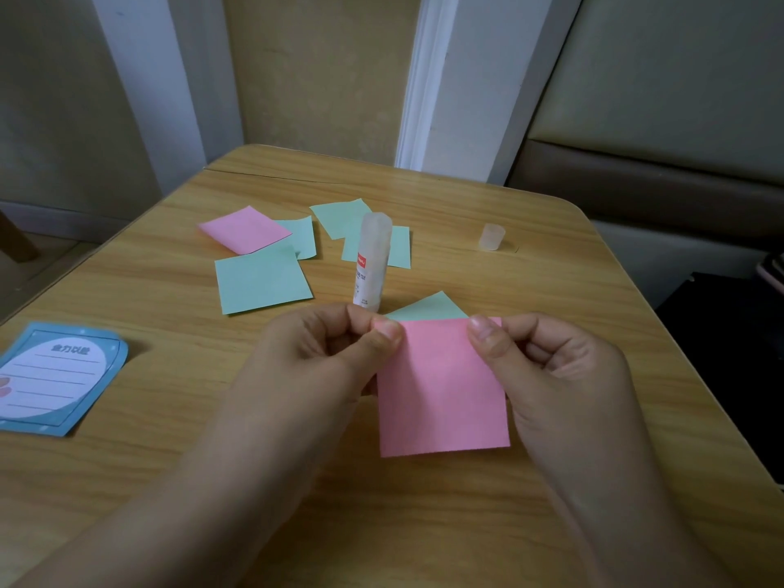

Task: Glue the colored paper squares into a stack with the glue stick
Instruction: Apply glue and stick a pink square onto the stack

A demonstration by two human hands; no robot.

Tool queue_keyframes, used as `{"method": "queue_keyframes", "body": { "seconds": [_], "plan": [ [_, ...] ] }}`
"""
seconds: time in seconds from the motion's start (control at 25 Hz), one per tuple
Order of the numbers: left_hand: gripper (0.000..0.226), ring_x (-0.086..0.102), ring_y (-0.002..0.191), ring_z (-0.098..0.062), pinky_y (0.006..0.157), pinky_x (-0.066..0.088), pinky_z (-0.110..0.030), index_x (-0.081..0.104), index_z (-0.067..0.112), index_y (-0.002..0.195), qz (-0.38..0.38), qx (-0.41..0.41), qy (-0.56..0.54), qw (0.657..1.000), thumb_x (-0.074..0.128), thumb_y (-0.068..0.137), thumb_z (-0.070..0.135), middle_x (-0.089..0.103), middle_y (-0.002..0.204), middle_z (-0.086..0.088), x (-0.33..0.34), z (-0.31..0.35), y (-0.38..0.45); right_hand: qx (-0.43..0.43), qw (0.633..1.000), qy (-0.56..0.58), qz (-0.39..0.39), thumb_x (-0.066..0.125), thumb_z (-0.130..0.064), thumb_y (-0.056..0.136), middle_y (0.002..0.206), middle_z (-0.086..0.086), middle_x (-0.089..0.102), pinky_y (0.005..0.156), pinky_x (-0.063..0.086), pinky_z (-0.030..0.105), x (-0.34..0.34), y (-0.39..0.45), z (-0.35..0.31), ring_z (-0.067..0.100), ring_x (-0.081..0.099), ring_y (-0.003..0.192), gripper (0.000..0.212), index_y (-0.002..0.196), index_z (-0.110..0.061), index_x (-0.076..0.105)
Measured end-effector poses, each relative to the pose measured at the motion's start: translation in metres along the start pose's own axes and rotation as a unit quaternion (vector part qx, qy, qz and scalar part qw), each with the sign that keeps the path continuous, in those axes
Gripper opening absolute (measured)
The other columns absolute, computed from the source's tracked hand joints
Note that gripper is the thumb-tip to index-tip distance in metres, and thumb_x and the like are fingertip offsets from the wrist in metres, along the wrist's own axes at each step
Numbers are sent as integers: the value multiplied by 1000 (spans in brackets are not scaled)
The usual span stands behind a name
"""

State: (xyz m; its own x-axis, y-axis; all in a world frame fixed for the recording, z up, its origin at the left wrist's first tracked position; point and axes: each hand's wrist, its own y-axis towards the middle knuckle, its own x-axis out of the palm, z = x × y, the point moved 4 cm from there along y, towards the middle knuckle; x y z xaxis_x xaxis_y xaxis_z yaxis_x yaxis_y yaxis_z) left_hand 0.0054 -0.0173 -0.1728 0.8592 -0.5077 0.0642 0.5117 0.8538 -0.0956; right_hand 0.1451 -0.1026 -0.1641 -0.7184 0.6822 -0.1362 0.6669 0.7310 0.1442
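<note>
The desk (551, 290) looks like light wood or wood-look laminate, smooth, with visible grain and a soft sheen. The pink square (441, 388) and the green squares (261, 280) are thin matt paper, and the blue card (59, 375) looks like smoother printed paper. The glue stick (372, 261) and its cap (491, 236) are cloudy, half-clear plastic; the stick carries a printed label.

Home room: wooden table (530, 265) beside padded sofa (662, 120).
</note>
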Motion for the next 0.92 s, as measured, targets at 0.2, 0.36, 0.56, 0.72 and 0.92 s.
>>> {"method": "queue_keyframes", "body": {
  "seconds": [0.2, 0.36, 0.56, 0.72, 0.92],
  "plan": [
    [26, 68, 75, -17, 71, 52, -37, 73, 22, 73, -71, 14, 72, 995, 63, 61, 44, 72, 75, 1, 4, 3, 0, 4, 996, -28, -87, 68, -40, 64, 72, 0, 73, 57, 53, 24, 8, -5, -8, 13, 68, 67, 25, 75, -18, 73],
    [23, 67, 76, -24, 75, 51, -42, 72, 20, 71, -77, 26, 59, 995, 62, 64, 40, 72, 74, -3, 2, 2, 0, 23, 994, -1, -106, 69, -37, 64, 68, -1, 72, 57, 53, 25, 10, -5, -4, 12, 67, 64, 24, 74, -16, 74],
    [12, 66, 79, -20, 77, 52, -39, 71, 24, 71, -85, 1, 101, 991, 67, 75, 34, 71, 73, -1, 0, 0, 3, 5, 998, -3, -70, 69, -37, 65, 67, 1, 70, 59, 48, 24, 0, -1, -5, 10, 62, 63, 21, 72, -17, 73],
    [16, 64, 76, -14, 68, 47, -31, 73, 27, 73, -93, 46, 124, 987, 65, 69, 40, 71, 75, 1, 0, 4, 2, -19, 989, -74, -129, 71, -41, 65, 69, -2, 70, 55, 49, 23, 9, -8, -14, 13, 64, 64, 18, 74, -25, 73],
    [13, 55, 69, -16, 74, 43, -37, 72, 19, 62, -13, 5, -66, 998, 64, 65, 28, 65, 66, -2, -5, 0, 5, 2, 995, -18, -97, 70, -34, 66, 65, -1, 71, 58, 48, 19, 4, -3, -10, 9, 62, 58, 24, 69, -10, 70]
  ]
}}
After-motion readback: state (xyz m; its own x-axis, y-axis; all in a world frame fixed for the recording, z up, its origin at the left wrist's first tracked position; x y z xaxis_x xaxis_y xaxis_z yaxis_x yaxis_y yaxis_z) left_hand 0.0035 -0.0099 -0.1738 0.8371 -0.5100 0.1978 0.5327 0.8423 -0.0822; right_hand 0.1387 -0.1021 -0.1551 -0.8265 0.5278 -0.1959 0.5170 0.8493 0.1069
